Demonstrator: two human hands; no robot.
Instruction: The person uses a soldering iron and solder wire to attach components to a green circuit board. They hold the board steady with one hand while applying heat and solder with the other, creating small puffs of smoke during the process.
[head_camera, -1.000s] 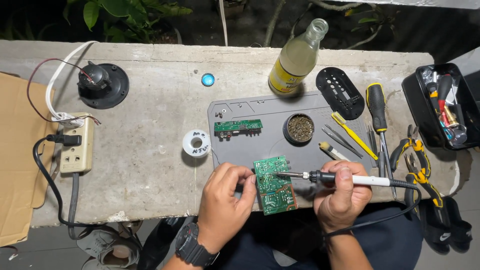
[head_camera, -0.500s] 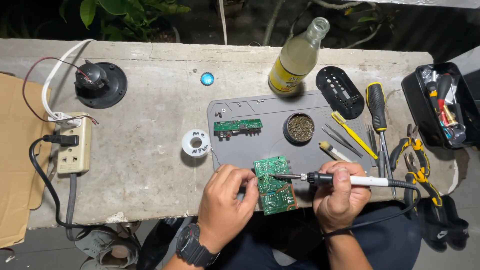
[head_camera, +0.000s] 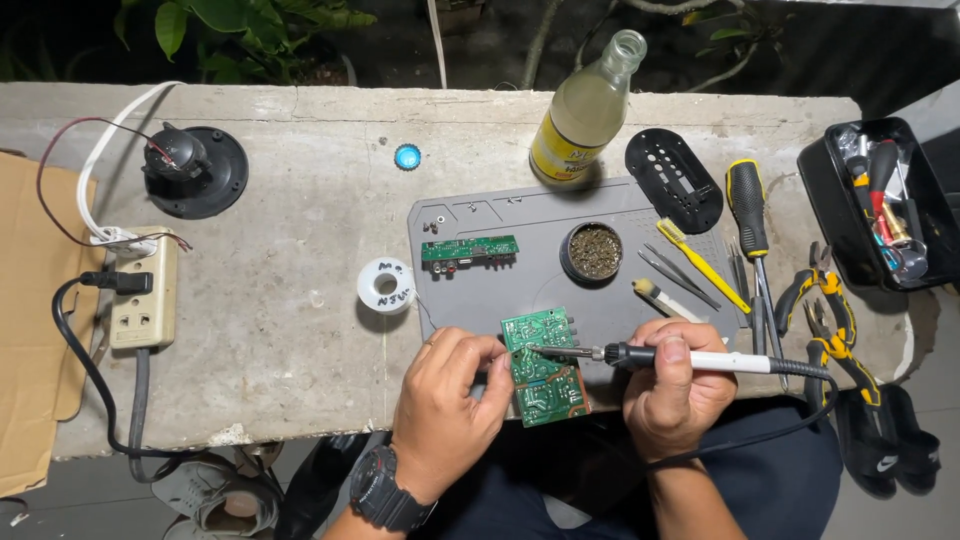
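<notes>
Soldering underway: right hand (head_camera: 680, 385) grips soldering iron (head_camera: 690, 360), tip on green circuit board (head_camera: 545, 368), lower centre; left hand (head_camera: 450, 410) pinches board edge. Next probably needs solder feed.

Two green circuit boards – one (head_camera: 545, 368) under the two hands, left (head_camera: 448, 410) and right (head_camera: 678, 392), and a narrower one (head_camera: 468, 248) higher on the one grey mat (head_camera: 520, 215). One soldering iron (head_camera: 660, 357), one solder spool (head_camera: 385, 285), one round tin (head_camera: 594, 250), one glass bottle (head_camera: 585, 110), one blue bottle cap (head_camera: 406, 156). Two pliers (head_camera: 830, 320), one black-and-yellow screwdriver (head_camera: 750, 205), one power strip (head_camera: 143, 292) – all on one table (head_camera: 280, 330).
</notes>
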